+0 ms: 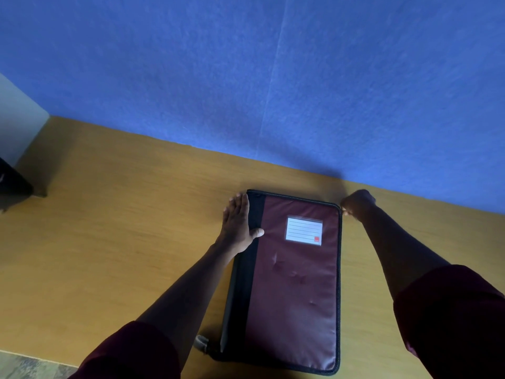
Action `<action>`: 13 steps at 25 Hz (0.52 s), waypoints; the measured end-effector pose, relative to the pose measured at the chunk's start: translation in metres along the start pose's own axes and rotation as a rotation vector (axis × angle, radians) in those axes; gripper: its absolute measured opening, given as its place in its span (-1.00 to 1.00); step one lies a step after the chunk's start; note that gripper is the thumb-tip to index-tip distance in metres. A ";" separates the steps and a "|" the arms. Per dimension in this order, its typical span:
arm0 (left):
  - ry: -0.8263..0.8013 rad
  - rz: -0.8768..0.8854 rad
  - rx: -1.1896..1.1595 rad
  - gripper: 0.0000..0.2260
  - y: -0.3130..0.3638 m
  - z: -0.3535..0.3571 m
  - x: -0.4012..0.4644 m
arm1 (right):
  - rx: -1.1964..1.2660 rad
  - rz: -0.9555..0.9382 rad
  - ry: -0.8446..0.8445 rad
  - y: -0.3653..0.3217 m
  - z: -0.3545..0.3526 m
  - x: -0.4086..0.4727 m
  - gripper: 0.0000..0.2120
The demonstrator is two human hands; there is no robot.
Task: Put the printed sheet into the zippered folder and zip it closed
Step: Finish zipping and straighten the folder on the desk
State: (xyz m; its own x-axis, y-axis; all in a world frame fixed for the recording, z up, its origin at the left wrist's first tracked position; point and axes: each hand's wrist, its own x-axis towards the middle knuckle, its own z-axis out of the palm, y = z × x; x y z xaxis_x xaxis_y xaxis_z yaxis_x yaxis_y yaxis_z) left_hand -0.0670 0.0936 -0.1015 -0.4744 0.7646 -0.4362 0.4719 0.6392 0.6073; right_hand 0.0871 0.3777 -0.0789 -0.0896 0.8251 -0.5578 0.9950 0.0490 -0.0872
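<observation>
Far left of the folder, a dark object [12, 184] sitting at the counter's edge, too cut off to identify. Yellow-brown wooden counter [123, 228] stretching out beneath, blue wall [246, 77] rising just behind the folder's far edge.

Closer to the folder now: left hand [239, 224] laid flat along the black spine [252, 255], fingers [236, 206] straight and pressed together, pointing toward the wall, thumb [257, 232] hooked over onto the spine's top face. Dark maroon sleeve [131, 354] pushed up the forearm. Small grey tab [200, 343] poking out at the folder's near left corner.

Zippered folder [295, 283] lying flat on the counter, cover closed, maroon front up, black zipper trim running round the edge. White lined label [304, 231] in a clear pocket on the upper part of the cover, small red mark in its corner. No printed sheet on show anywhere outside the folder.

Right of the folder: right hand [356, 203] bunched at the far right corner, fingers curled tight and seemingly pinching something at the zipper track, probably the pull, though too small and shadowed to be sure. Second maroon sleeve [451, 310] covering the right arm near the frame's edge.
</observation>
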 end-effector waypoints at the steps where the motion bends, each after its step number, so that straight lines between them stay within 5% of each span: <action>1: 0.001 0.000 0.005 -0.07 0.000 0.000 0.000 | -0.007 0.040 -0.023 0.006 0.002 0.001 -0.86; 7: 0.008 0.001 0.001 -0.06 0.001 -0.004 0.003 | 0.053 -0.029 0.046 -0.026 -0.006 -0.006 -0.92; 13: 0.002 0.003 -0.010 -0.06 0.001 0.000 0.002 | 0.030 -0.233 0.052 -0.075 0.016 -0.019 -0.71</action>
State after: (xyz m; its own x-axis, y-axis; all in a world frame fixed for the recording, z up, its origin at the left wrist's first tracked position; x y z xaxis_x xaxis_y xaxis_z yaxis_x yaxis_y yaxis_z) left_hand -0.0673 0.0956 -0.1016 -0.4748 0.7663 -0.4327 0.4655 0.6360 0.6155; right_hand 0.0135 0.3495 -0.0753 -0.3129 0.8216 -0.4765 0.9460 0.2249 -0.2335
